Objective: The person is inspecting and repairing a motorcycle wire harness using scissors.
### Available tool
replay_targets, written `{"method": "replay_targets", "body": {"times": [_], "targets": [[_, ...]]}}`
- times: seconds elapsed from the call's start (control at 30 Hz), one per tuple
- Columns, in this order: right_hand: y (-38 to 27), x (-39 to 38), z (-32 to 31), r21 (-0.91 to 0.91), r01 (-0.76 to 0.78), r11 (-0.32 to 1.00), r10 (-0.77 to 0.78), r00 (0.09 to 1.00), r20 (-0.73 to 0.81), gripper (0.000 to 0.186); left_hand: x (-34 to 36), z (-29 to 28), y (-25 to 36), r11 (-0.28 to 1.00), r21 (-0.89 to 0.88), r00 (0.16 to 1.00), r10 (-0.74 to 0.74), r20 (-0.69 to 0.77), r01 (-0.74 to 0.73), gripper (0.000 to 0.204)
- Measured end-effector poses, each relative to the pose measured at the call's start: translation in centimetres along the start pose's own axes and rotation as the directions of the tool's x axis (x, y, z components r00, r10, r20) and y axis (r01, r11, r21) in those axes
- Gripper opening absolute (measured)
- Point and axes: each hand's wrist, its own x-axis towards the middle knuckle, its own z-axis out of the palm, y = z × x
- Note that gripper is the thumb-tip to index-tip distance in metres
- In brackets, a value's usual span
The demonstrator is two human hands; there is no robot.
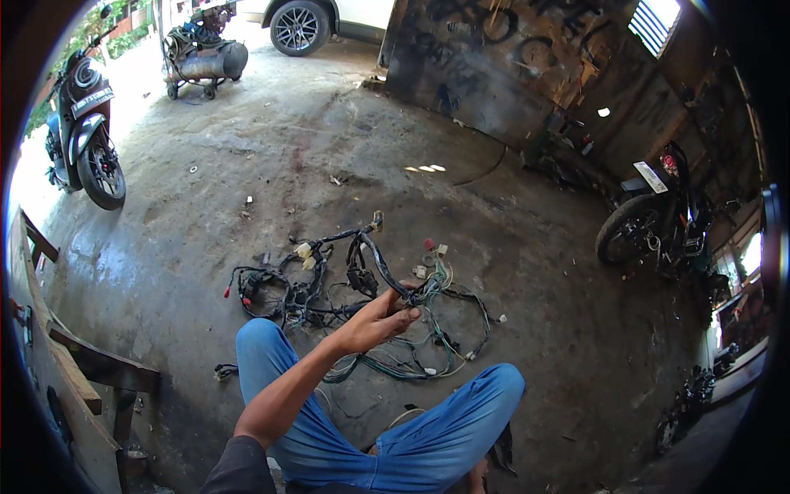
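Observation:
My left hand (381, 321) is closed around a branch point of a wiring harness, thumb toward the right, with the black-taped trunk (380, 262) rising up and left from the grip. Loose green and pale wires (440, 284) fan out to the right of the fingers and loop below them. White connectors (304, 250) and a red-tipped lead (228, 291) sit on the harness's left part, which lies on the floor. A dark red connector (429, 244) is beyond the hand. My right hand does not show; a bit of skin at the lower edge cannot be made out.
My bent knees in blue jeans (453, 420) flank the wires. A wooden bench frame (103, 366) stands at left. Motorbikes stand at far left (86, 132) and right (650, 218). An air compressor (210, 62) and a white car (354, 18) are at the back, beside a stained board wall (477, 70).

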Motion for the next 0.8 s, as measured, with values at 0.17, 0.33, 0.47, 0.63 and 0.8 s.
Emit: {"method": "replay_targets", "body": {"times": [0.17, 0.33, 0.47, 0.63, 0.8], "targets": [[-5.5, 2.4, 2.1, 0.25, -0.064, 0.966, 0.067, 0.998, -0.006, 0.054, -1.4, -1.1, -3.8, 0.984, 0.139, 0.98, -0.131, 0.151, 0.11, 0.057], [-8.6, 4.0, 3.5, 0.478, -0.171, 0.862, 0.213, 0.976, -0.035, 0.043, -1.4, -0.3, -5.8, 0.974, 0.112, 0.948, -0.219, 0.23, 0.198, 0.068], [-13.9, 6.3, 6.7, 0.661, -0.2, 0.723, 0.308, 0.95, -0.05, 0.036, -2.0, 0.6, -6.3, 0.945, 0.024, 0.921, -0.323, 0.219, 0.326, 0.077], [-12.5, 4.7, 4.9, 0.828, -0.163, 0.536, 0.339, 0.94, -0.035, 0.028, -3.4, 1.8, -7.3, 0.924, -0.141, 0.906, -0.304, 0.295, 0.355, 0.061], [-8.5, 6.2, 0.9, 0.582, -0.315, 0.75, 0.509, 0.836, -0.204, 0.023, -3.5, 2.7, -7.1, 0.921, -0.136, 0.919, -0.332, 0.211, 0.364, 0.05]]}}
